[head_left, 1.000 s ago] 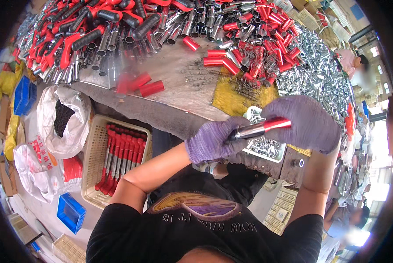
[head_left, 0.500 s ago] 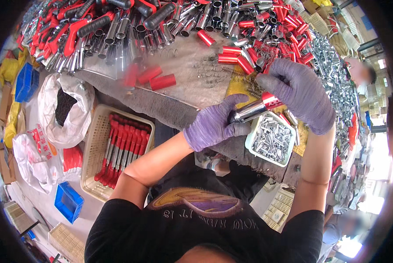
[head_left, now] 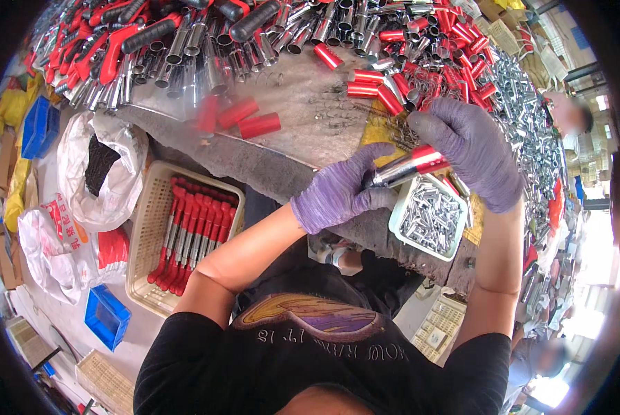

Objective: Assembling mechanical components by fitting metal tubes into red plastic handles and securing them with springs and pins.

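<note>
Both my hands wear purple gloves and hold one chrome tube with a red sleeve [head_left: 412,164] over the near edge of the workbench [head_left: 303,117]. My left hand [head_left: 341,190] grips the chrome end. My right hand [head_left: 472,149] closes over the red sleeve end. Just below the tube sits a small white tray of short silver pins [head_left: 429,216].
Piles of chrome tubes and red sleeves [head_left: 393,48] cover the far bench, with silver parts [head_left: 524,104] heaped at the right. A beige basket of finished red-handled pieces [head_left: 185,238] stands on the floor at left, beside white bags [head_left: 99,173] and blue bins [head_left: 106,317]. Another person [head_left: 569,114] is at far right.
Both hands with the tube have shifted slightly up and away from my body, toward the pile of red sleeves; the grip on the tube is unchanged.
</note>
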`<control>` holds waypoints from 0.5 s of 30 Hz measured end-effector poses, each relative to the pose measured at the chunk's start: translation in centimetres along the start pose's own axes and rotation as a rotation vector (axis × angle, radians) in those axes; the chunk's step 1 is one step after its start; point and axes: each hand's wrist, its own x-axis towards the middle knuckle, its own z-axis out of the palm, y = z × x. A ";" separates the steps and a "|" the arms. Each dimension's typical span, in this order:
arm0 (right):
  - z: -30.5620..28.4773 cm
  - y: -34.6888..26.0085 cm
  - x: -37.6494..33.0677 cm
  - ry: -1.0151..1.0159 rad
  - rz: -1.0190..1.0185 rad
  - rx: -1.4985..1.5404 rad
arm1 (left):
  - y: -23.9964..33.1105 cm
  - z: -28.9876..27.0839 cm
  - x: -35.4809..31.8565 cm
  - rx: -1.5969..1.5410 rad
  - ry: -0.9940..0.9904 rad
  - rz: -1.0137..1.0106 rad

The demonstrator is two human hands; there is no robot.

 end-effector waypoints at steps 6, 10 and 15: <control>1.1 1.0 0.7 0.033 -0.141 0.459 | -1.0 0.3 0.3 -0.214 -0.003 0.135; 3.8 1.1 0.7 -0.227 -0.070 0.467 | -2.0 0.8 0.2 -0.105 0.115 0.213; 3.6 4.4 5.3 0.049 -0.158 0.275 | 0.6 -0.4 -1.1 -0.105 0.092 0.124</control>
